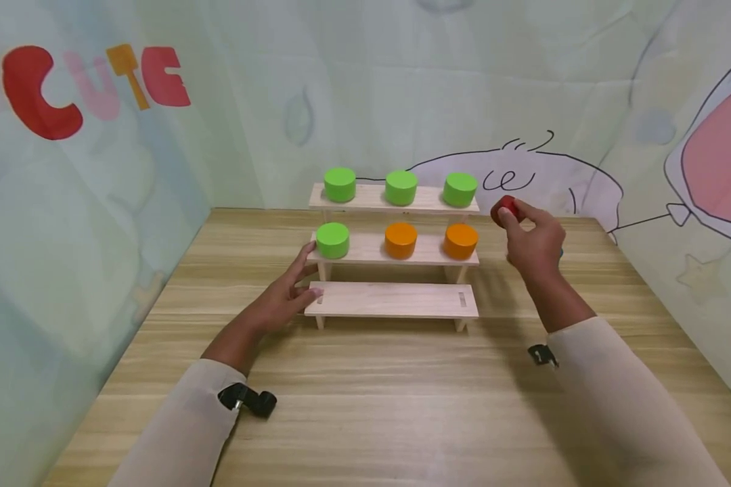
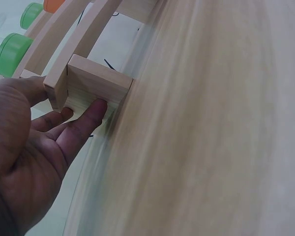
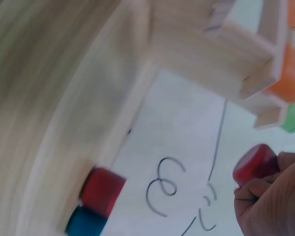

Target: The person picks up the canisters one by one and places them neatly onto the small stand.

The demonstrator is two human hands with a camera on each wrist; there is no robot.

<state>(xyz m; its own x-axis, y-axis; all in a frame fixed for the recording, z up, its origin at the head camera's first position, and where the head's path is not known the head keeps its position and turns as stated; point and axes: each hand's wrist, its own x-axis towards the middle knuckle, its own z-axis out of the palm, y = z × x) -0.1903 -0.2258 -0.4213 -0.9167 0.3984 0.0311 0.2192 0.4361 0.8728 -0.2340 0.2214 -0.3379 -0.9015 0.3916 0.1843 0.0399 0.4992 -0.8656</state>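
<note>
on a grained table (image 1: pixel 396 392), before printed backdrop (image 1: pixel 341 74) — left hand (image 1: pixel 277 301) spread against tiered rack (image 1: pixel 392 299), right hand (image 1: pixel 536 243) pinching red block (image 1: pixel 498 214)

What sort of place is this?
Probably a small indoor tabletop set, maybe for recording: a wood-grain table enclosed by a cartoon-printed backdrop, with a tiered rack holding coloured blocks.

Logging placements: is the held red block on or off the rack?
Off: the right hand pinches the red block in air, apart from the rack.
</note>
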